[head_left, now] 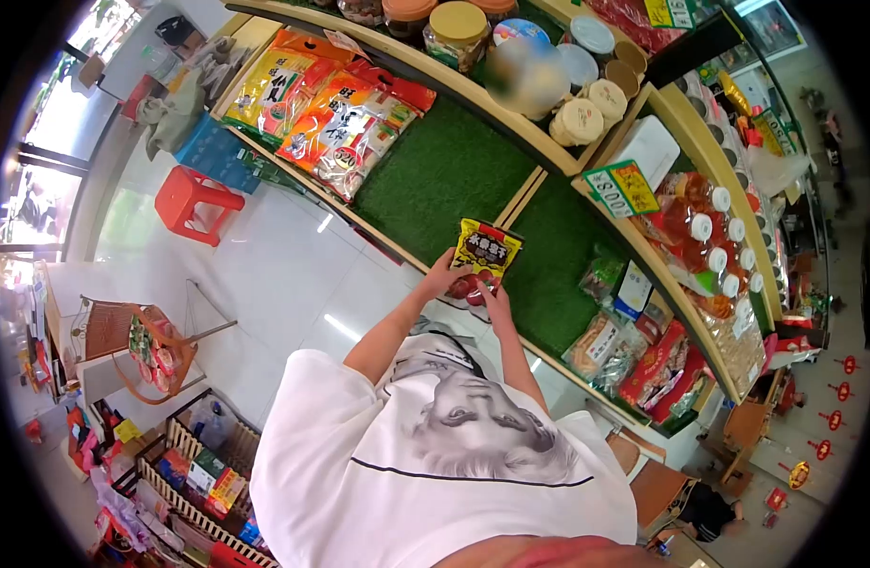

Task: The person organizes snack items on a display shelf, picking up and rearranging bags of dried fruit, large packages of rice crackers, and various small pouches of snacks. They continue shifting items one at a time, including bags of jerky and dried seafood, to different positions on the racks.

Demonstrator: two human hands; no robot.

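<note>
Held in both hands: yellow packet (486, 254), above the green shelf mat (444, 170). Left hand (444, 275) closed on its lower left corner, right hand (493, 295) gripping the bottom edge. Orange snack bags (345, 123) well apart, up-left.

I hold one yellow snack packet (485, 251) in my two hands (468, 284); one red plastic stool (196, 201) stands at nine o'clock, five white-capped bottles (714, 227) at three.
</note>
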